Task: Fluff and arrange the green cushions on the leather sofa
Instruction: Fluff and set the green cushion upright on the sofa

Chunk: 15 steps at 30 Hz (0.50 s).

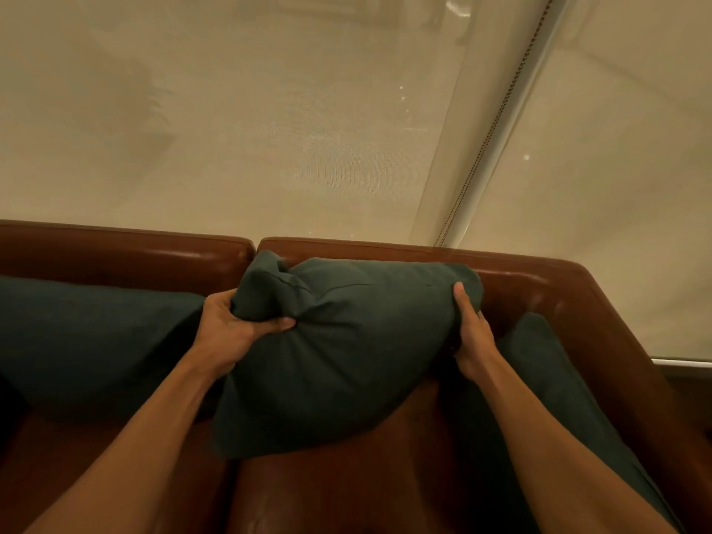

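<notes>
Both hands, left hand point(227, 325) and right hand point(472, 333), clamp opposite ends of the middle green cushion point(339, 348), squeezing it to plump its filling against the leather sofa point(539, 279) back.

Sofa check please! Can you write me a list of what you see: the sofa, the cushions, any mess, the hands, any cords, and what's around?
Surface: brown leather sofa, seat partly bare.
Job's things: three green cushions; middle cushion held against the backrest, creased where it is gripped; left cushion leans on the backrest; right cushion lies along the armrest.
Clutter: nothing seen.
Grippers: left hand clutches the middle cushion's left side; right hand presses on its right edge.
Cables: beaded blind chain hangs behind the sofa.
Surroundings: beige roller blinds cover the window.
</notes>
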Tool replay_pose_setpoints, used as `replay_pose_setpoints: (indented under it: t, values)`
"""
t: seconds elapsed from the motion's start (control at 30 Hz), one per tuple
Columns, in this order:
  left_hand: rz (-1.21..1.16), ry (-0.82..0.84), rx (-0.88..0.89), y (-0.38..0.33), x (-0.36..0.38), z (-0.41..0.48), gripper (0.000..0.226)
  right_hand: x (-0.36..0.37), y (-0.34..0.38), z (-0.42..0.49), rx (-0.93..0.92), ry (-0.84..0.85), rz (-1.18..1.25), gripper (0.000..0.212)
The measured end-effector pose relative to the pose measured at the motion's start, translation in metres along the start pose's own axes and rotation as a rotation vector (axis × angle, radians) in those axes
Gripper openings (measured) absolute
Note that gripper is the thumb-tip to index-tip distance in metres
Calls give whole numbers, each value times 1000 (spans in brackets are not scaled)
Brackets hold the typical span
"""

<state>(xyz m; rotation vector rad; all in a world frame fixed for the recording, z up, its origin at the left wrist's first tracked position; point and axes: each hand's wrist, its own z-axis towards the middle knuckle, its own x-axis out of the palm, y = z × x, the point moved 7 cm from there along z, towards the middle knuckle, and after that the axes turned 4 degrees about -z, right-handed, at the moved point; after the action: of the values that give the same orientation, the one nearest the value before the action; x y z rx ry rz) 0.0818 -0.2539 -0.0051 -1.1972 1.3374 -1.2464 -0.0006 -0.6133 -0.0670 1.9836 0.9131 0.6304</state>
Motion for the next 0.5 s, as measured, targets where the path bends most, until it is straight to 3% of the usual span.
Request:
replay_pose_setpoints:
  t: [0.2,0.27,0.33,0.43,0.5]
  values:
    - [102,-98,30,8,-27,2,48,10,23,-7,-167,-84,-145,47]
    - [109,-120,22,14,-33,-1,46,15,32,-10,-237,-122,-225,40]
    - [144,-98,6,16,-36,-3,49,20,42,-17,-307,-167,-274,47]
    - [168,-11,-80,14,-47,-1,66,30,59,-30,-424,-196,-332,51]
    - [209,118,-186,15,-57,5,103,41,70,-39,-497,-170,-379,41]
